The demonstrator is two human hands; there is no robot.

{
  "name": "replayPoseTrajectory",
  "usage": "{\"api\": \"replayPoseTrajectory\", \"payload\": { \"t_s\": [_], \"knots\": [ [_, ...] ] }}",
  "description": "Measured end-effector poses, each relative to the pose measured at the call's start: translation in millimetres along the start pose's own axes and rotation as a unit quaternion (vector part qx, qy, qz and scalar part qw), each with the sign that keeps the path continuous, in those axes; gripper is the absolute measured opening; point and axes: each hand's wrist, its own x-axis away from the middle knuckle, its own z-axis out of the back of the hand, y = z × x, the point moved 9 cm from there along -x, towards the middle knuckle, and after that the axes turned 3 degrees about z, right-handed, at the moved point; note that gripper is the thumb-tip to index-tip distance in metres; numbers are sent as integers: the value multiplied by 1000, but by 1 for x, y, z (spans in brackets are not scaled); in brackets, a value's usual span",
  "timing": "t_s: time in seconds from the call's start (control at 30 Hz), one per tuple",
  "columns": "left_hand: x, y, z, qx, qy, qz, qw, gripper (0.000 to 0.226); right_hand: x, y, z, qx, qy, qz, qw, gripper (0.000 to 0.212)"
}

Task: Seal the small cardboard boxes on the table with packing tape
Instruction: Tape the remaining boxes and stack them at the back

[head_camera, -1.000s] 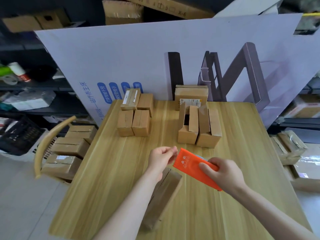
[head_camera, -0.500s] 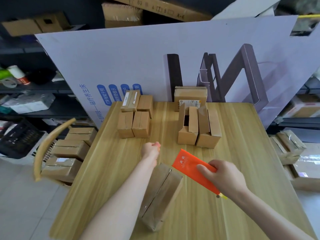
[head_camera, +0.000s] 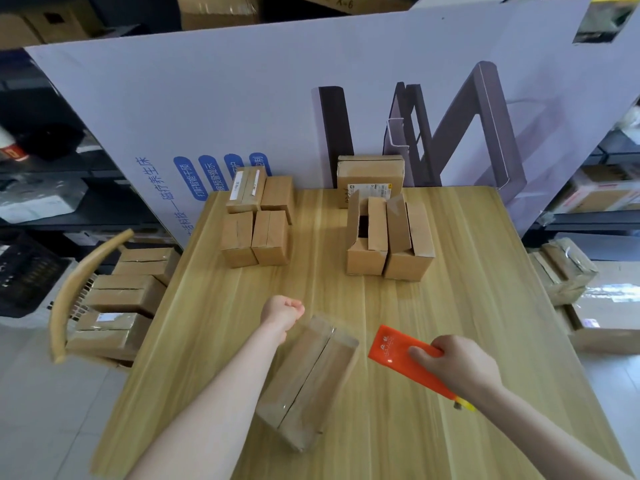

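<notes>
A small cardboard box (head_camera: 308, 382) lies slantwise on the wooden table (head_camera: 467, 306) in front of me, its flaps closed with a seam along the top. A shiny strip of clear tape shows over its far end. My left hand (head_camera: 282, 311) is curled in a fist just beyond that far end and seems to pinch the tape's end. My right hand (head_camera: 457, 365) grips an orange tape dispenser (head_camera: 394, 348) to the right of the box. Two boxes with raised flaps (head_camera: 388, 251) stand further back.
Several closed small boxes (head_camera: 256, 233) sit at the back left, and a larger labelled box (head_camera: 370, 174) stands against a big white printed board (head_camera: 277, 98). A wooden chair (head_camera: 69, 289) at the left holds stacked boxes (head_camera: 128, 296). More parcels (head_camera: 561, 271) lie on the floor at the right.
My left hand left the dispenser's mouth and moved left and away, past the box's far end. My right hand carried the dispenser down to the right of the box.
</notes>
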Motion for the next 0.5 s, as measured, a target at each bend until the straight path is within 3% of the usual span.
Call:
{"api": "replayPoseTrajectory", "payload": {
  "t_s": [0.27,0.43,0.5],
  "knots": [
    [7,-23,-32,-43,12,20,999,37,-14,-26,-24,61,-15,-2,998,46],
    [15,-7,-12,-156,110,-50,980,23,-17,-33,-24,65,-5,5,998,47],
    [15,-12,-10,-150,105,-29,983,44,-17,-39,-23,77,-5,11,997,46]
  ]
}}
